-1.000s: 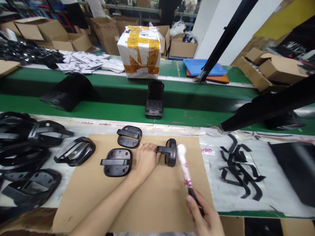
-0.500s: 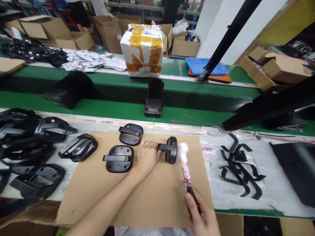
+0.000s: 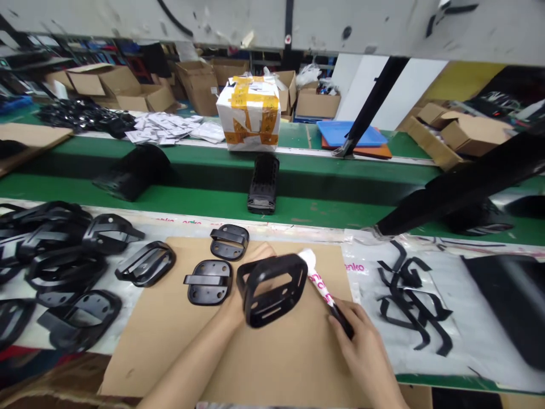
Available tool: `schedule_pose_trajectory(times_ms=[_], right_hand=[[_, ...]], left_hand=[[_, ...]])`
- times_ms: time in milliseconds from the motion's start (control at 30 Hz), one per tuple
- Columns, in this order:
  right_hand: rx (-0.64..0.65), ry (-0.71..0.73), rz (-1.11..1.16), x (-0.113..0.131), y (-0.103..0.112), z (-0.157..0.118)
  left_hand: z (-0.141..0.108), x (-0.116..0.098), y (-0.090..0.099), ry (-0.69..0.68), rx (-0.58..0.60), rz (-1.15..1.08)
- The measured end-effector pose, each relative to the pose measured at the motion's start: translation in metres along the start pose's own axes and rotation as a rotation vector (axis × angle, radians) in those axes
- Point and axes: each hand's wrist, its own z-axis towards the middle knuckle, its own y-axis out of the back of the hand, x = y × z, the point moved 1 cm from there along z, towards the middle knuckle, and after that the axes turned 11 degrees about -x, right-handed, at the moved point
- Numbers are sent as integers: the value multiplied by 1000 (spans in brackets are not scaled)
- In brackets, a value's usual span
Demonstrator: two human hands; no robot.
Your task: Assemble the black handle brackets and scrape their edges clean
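Note:
My left hand [image 3: 237, 301], partly hidden, is closed on a black plastic bracket [image 3: 276, 289] by its strap-like loop. The bracket is raised off the cardboard and tilted, with its slotted oblong frame facing me. My right hand [image 3: 357, 329] grips the black handle of what looks like a hammer [image 3: 322, 288], its head and shaft wrapped in white film with pink lettering. The wrapped head lies just right of the bracket. Left of my left hand, a looped black bracket [image 3: 209, 294] rests on the cardboard, and another bracket [image 3: 230, 249] sits behind it.
A cardboard sheet [image 3: 272, 363] covers the bench in front of me. Several black brackets [image 3: 63, 250] are piled at left, and bent black strips [image 3: 411, 301] lie at right. Beyond, a green surface holds a black ribbed part [image 3: 264, 182] and a taped white box [image 3: 251, 113]. A black post [image 3: 443, 187] slants in from the right.
My left hand has lifted the bracket off the cardboard and turned its frame towards me. The hammer has tilted left in my right hand. My view has tipped upward.

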Motion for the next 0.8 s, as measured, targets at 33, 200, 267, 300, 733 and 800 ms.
schedule_pose_trajectory(times_ms=[33,200,267,300,733,800], right_hand=[[-30,56,-12,4,1,4],[21,277,216,53,9,23],[102,391,338,77,10,34],[128,453,383,86,10,41],[114,835,462,117,-10,93],[108,858,467,121,-8,96]], left_hand=[[0,-10,3,-65,28,24],[1,-33,7,-379,10,75],[2,-30,4,-496,-42,86],[3,-28,2,-548,-69,87],[-6,-19,8,236,18,-313],[-17,-19,15,491,85,-499]])
